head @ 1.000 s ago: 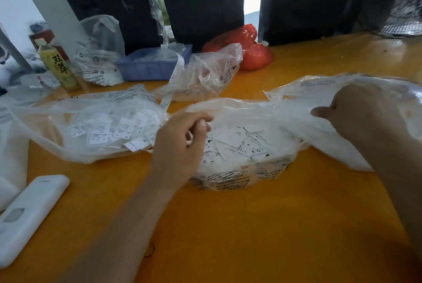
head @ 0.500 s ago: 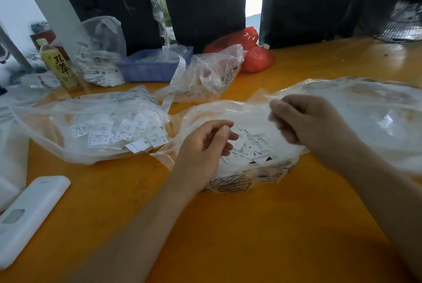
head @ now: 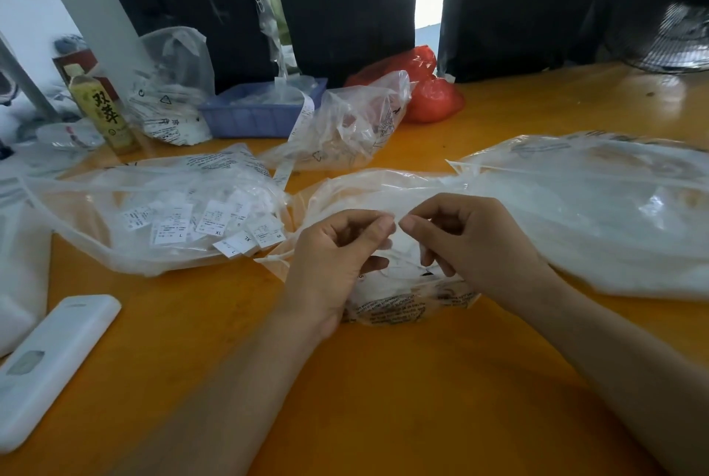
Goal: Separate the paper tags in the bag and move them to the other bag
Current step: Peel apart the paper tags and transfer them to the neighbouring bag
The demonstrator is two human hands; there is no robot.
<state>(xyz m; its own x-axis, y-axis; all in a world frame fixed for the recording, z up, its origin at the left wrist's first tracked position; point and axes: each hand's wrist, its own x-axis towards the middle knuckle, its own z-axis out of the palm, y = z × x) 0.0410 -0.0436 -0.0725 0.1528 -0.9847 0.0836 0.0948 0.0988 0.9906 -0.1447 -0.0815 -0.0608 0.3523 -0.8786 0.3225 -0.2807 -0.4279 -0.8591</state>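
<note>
A clear plastic bag (head: pixel 383 187) lies in the middle of the orange table (head: pixel 383 379), with white paper tags dimly visible inside. My left hand (head: pixel 333 257) and my right hand (head: pixel 472 241) meet just above it. Their fingertips almost touch, and both pinch a small white paper tag (head: pixel 392 219) that is mostly hidden by the fingers. To the left lies another clear bag (head: pixel 115 245) with several separate size tags (head: pixel 215 222) in it. A large clear bag (head: pixel 594 207) lies on the right.
A white remote (head: pixel 50 360) lies at the near left. Further back stand a tea bottle (head: pixel 101 111), a blue tray (head: pixel 253 118), a crumpled clear bag (head: pixel 353 126) and a red bag (head: pixel 426 92). A fan (head: pixel 675 42) is at the far right.
My right hand came from the right bag to the middle one. My left hand rose to meet it, and the two now pinch fingertip to fingertip.
</note>
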